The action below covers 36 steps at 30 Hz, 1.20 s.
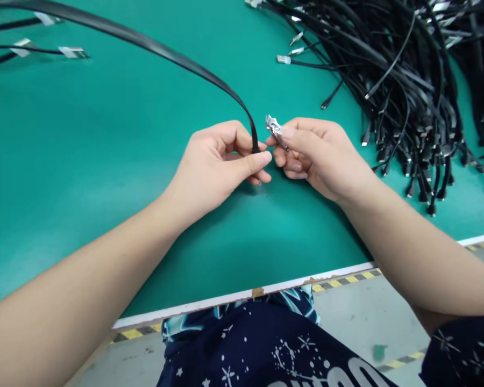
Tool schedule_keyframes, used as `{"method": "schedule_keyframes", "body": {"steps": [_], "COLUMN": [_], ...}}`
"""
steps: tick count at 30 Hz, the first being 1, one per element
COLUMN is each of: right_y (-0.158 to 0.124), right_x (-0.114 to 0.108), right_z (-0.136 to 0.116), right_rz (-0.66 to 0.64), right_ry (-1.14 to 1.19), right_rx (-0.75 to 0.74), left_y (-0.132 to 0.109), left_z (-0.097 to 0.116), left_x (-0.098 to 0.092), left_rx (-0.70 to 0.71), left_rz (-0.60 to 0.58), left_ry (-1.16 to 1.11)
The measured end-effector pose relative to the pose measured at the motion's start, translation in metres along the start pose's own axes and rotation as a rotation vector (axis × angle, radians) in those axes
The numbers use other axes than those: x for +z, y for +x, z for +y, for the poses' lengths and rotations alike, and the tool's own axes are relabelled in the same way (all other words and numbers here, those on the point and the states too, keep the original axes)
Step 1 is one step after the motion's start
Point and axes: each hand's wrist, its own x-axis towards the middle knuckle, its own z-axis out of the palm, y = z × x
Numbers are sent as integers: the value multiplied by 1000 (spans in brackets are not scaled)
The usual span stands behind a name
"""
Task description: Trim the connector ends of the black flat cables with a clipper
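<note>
Between thumb and fingers, my left hand (221, 158) pinches the end of a flat black cable (161, 51), which arches away to the upper left. The connector at that end is mostly covered by the fingers. My right hand (318, 153) is closed on a small silver nail clipper (276, 128), its jaw end pointing up and left. The clipper is close beside the left fingertips, just above the table.
A large heap of black cables (387, 64) with small plugs lies at the upper right. Several wrapped USB plugs (75, 52) lie at the upper left. Underneath is a green table mat (84, 161), with a white table edge (242, 295) near my body.
</note>
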Motion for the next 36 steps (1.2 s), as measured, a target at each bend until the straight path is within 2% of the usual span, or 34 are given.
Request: {"method": "schedule_keyframes", "body": {"steps": [4, 7, 15, 20, 27, 32, 36], "right_y": [0, 0, 1, 1, -2, 0, -1], "right_x": [0, 0, 0, -1, 4, 3, -1], "right_z": [0, 0, 1, 6, 3, -1, 0], "right_rz": [13, 10, -2, 0, -1, -20, -35], "right_ry": [-2, 0, 11, -23, -180, -178, -169], "right_rx": [4, 1, 18, 24, -51, 24, 63], "left_y": [0, -1, -3, -1, -1, -2, -3], "left_z": [-3, -4, 5, 9, 9, 6, 4], "left_x": [1, 2, 3, 0, -3, -6, -10], "left_rx": [-55, -46, -78, -176, -219, -202, -129], "left_rz": [46, 57, 138, 96, 83, 49, 43], "left_ry": [-78, -106, -7, 8, 43, 95, 199]}}
